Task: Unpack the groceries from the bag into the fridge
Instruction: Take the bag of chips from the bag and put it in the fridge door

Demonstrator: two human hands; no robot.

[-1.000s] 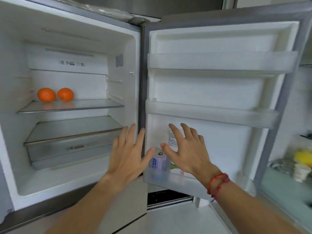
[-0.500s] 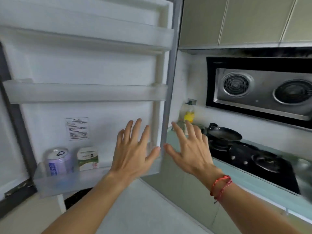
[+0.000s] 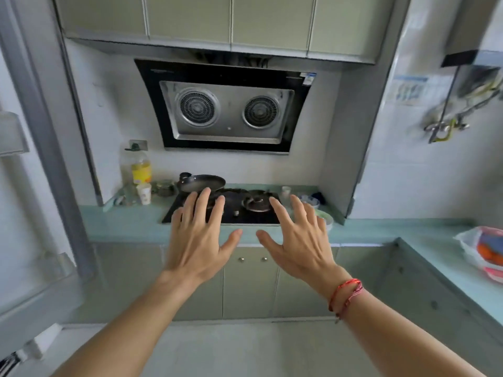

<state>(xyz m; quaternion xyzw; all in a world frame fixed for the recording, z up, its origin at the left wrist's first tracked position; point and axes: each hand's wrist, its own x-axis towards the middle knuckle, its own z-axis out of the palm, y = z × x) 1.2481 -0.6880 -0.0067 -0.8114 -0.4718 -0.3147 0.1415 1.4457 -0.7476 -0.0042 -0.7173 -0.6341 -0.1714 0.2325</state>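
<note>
Both hands are up in mid-air and hold nothing. The left hand (image 3: 198, 240) and right hand (image 3: 296, 240) are side by side, backs to the camera, fingers straight and spread, thumbs near each other but apart. There is a red string bracelet (image 3: 345, 297) on the right wrist. The bag (image 3: 466, 242) is thin pale plastic and sits on the green surface (image 3: 125, 224) at the far right, well apart from both hands and partly cut by the frame edge. Inside it show something orange, something blue above that and pink-red below, all too blurred to name. The fridge door (image 3: 35, 126) stands at the far left with its inner side showing. Its lower door shelf (image 3: 40, 281) is blurred and the contents cannot be told. Straight ahead on the surface is a black stove (image 3: 253, 217) with a dark pan (image 3: 201, 183) on the left burner. Left of the stove are a large clear bottle (image 3: 138, 167) with a yellow label, a pale cup (image 3: 144, 193) and a small jar (image 3: 164, 187) whose contents are unclear. A pale bowl (image 3: 328, 219) sits just behind the right hand's fingers. A range hood (image 3: 228, 110) with two round grilles hangs above the stove.
</note>
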